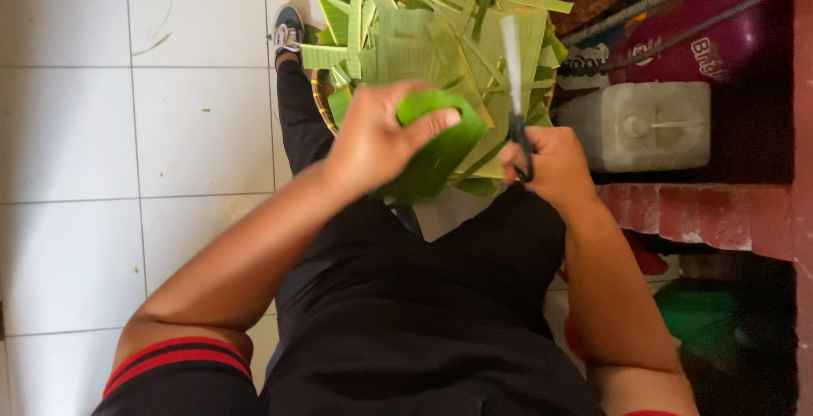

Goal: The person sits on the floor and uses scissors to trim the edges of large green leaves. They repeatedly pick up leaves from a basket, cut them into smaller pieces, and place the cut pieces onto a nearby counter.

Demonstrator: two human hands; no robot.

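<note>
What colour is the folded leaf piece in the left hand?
Bright green. The folded leaf piece held in the left hand shows best in the head view.

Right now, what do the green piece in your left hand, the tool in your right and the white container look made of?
The green piece under the left hand looks like fresh leaf, matte with fine parallel ribs. The tool in the right hand seems pale metal with dark, likely plastic, handles; blurred, so unsure. The white container looks like dull translucent plastic with a moulded cap.
</note>
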